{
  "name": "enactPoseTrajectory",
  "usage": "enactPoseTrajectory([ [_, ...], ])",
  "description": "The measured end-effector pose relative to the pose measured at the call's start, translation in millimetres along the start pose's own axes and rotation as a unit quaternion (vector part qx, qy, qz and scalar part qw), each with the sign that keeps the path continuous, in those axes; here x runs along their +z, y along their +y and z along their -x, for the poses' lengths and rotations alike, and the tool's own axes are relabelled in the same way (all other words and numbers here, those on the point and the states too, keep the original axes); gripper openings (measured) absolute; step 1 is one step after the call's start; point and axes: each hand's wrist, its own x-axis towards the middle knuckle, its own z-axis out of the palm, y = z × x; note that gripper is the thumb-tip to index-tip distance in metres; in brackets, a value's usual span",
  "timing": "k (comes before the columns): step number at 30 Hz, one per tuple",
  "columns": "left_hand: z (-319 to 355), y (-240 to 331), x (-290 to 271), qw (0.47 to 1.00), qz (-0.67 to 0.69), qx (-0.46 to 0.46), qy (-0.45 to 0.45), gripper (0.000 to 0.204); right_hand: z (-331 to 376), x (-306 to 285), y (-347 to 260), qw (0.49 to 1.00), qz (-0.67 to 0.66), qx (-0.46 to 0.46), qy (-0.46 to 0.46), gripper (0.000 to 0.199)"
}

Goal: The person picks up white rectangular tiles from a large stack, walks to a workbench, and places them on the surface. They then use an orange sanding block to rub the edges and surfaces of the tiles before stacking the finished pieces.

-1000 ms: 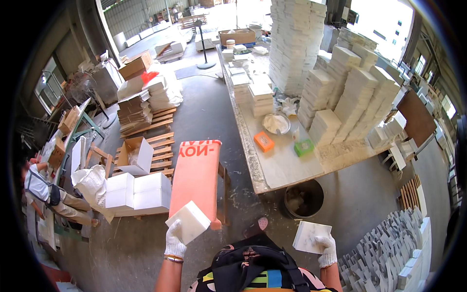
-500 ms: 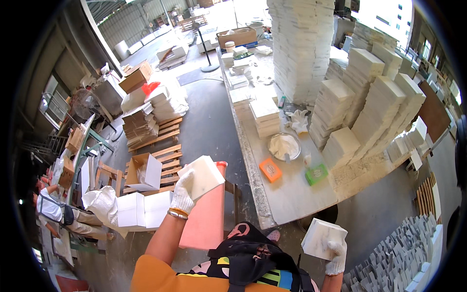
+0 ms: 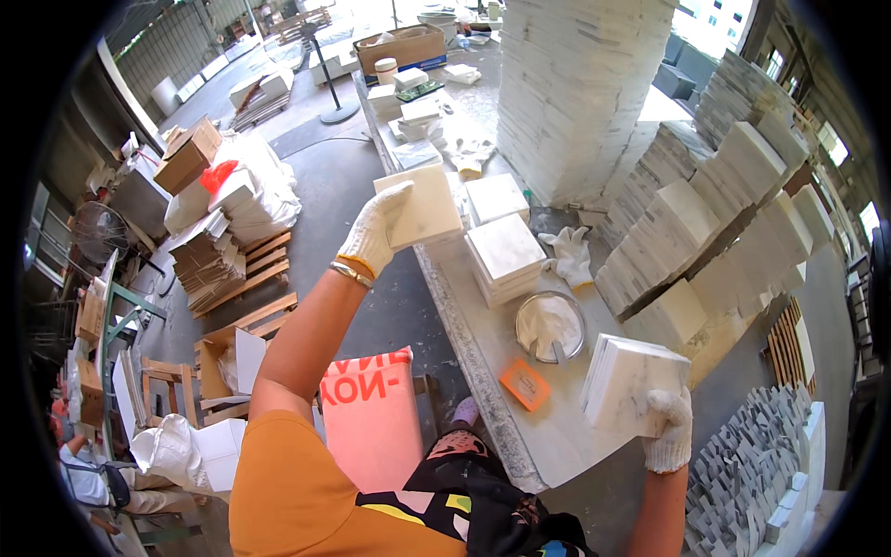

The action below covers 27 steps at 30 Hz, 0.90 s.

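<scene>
Bright daylight from top, glare w/ blown whites up there; fisheye bends edges, dark rim

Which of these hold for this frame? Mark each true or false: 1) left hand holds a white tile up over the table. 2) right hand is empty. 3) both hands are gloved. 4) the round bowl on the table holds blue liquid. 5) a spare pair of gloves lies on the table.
1) True: the left hand grips a white tile raised above the table.
2) False: the right hand holds a stack of marble tiles.
3) True: both wear white knit gloves.
4) False: the round bowl holds something white.
5) True: spare gloves lie beside a short tile stack.
</scene>
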Motion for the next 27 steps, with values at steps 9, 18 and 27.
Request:
enactPoseTrajectory([
  [9,-87,11,-34,0.998,-0.005,-0.043,-0.034,0.050,-203,107,-29,0.996,-0.014,0.029,-0.079,0.057],
  [18,-91,16,-30,0.996,-0.001,-0.086,-0.029,0.047,-333,185,9,0.985,0.037,0.131,-0.109,0.059],
  [27,-85,12,-27,0.991,-0.044,-0.123,0.023,0.043,-383,184,47,0.965,0.101,0.199,-0.136,0.052],
])
